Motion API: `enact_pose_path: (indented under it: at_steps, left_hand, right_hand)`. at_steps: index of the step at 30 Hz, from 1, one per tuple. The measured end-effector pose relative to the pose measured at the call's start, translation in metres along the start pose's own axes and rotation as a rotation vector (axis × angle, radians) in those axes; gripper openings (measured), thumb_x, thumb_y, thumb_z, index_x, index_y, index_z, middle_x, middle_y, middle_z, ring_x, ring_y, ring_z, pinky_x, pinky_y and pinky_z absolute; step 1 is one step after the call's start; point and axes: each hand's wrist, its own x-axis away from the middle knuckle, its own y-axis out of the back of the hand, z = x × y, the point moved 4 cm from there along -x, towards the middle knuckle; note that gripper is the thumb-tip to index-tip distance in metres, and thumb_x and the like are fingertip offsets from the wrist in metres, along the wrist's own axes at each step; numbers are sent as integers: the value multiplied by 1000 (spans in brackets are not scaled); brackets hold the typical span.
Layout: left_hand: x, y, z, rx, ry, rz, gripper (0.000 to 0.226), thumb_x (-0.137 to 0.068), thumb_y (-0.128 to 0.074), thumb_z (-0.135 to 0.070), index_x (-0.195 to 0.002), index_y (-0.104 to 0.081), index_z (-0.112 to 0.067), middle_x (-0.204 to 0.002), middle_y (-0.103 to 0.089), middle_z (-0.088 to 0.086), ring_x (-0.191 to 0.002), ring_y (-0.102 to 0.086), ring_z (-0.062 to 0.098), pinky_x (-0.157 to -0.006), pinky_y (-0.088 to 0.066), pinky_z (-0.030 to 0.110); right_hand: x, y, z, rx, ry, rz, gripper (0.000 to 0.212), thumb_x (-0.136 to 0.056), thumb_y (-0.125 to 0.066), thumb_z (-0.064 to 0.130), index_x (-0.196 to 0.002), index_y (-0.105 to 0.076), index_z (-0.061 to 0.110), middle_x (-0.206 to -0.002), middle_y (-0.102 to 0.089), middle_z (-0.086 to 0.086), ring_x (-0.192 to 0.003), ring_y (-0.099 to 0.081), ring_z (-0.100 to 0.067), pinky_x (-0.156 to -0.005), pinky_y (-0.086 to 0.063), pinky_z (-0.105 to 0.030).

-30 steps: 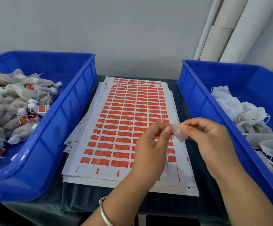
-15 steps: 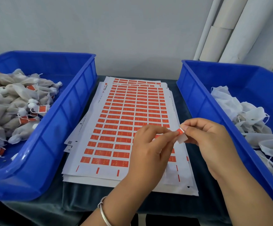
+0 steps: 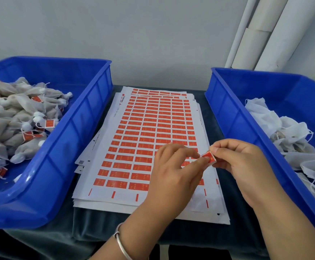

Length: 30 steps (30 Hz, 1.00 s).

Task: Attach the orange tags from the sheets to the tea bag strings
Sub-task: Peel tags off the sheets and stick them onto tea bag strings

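A stack of white sheets (image 3: 145, 132) printed with rows of orange tags lies on the dark cloth between two blue bins. Above its lower right part my right hand (image 3: 245, 166) pinches a small orange tag (image 3: 209, 157) between thumb and forefinger. My left hand (image 3: 173, 175) meets it from the left, its fingertips pinching the tag's left edge. No tea bag string is visible at the tag.
A blue bin (image 3: 74, 132) on the left holds filled tea bags (image 3: 15, 113), some with orange tags. A blue bin (image 3: 233, 117) on the right holds empty white bags (image 3: 284, 136). White pipes (image 3: 265, 32) run up the wall behind.
The small piece between my fingers was white side up; it has turned so its orange face shows. Both hands drifted slightly right and lower over the sheets.
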Motion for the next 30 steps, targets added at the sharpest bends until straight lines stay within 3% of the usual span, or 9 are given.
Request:
enact_pose_path:
  at_steps: [3,8,10,13,17,21,24,30]
  left_hand:
    - [4,-3,0,23,77,98,31,-84,-58,-30,-111,-68,-21,-107,-64,-2,-104,-50,16,-90,-41,33]
    - [2,-1,2,325,358,130,32,-81,-60,-29,-112,-66,-26,-113,-53,-15,-109,-44,0,-93,-38,24]
    - [-6,1,5,374,444,139,30,-85,-62,-34,-115,-63,-31,-109,-47,-25,-105,-43,-10,-89,-40,17]
    - [-20,5,9,359,382,227,24,-86,-64,-32,-110,-67,-29,-95,-51,-30,-91,-46,-20,-74,-39,2]
    - [-27,12,13,393,382,265,8,-83,-69,-25,-87,-73,-29,-69,-52,-36,-85,-49,-19,-72,-33,-6]
    - [-27,16,18,506,514,291,23,-82,-68,-27,-69,-58,-43,-67,-57,-36,-82,-53,-14,-64,-36,-5]
    - [-28,17,20,540,563,298,24,-84,-65,-27,-67,-55,-40,-74,-59,-31,-81,-53,-11,-61,-37,-4]
    - [-30,25,27,581,557,404,20,-80,-69,-27,-69,-58,-38,-61,-59,-29,-62,-56,-9,-53,-40,2]
  right_hand:
    - [0,1,-1,-5,1,35,12,-84,-67,12,-83,-70,23,-81,-74,6,-77,-71,-16,-74,-55,-33]
    - [3,0,0,46,49,86,34,-77,-75,13,-100,-59,34,-82,-73,15,-78,-69,-2,-69,-49,-18]
    - [5,-1,3,108,96,83,35,-77,-75,15,-99,-58,35,-79,-72,15,-74,-68,0,-64,-48,-14]
    - [8,-6,10,189,170,135,39,-78,-73,11,-96,-55,39,-76,-71,16,-72,-67,0,-59,-49,-9]
    - [11,-9,19,220,237,137,37,-78,-72,14,-95,-53,41,-75,-70,19,-73,-65,2,-61,-46,-3]
    - [14,-12,22,153,271,77,36,-79,-73,13,-94,-53,38,-75,-70,17,-74,-66,2,-59,-45,-2]
    - [15,-17,25,127,294,32,39,-79,-73,13,-94,-51,40,-77,-70,20,-74,-66,3,-57,-46,-4]
    - [22,-25,26,149,374,-6,37,-76,-72,6,-88,-51,34,-81,-66,19,-74,-64,-1,-64,-48,-6]
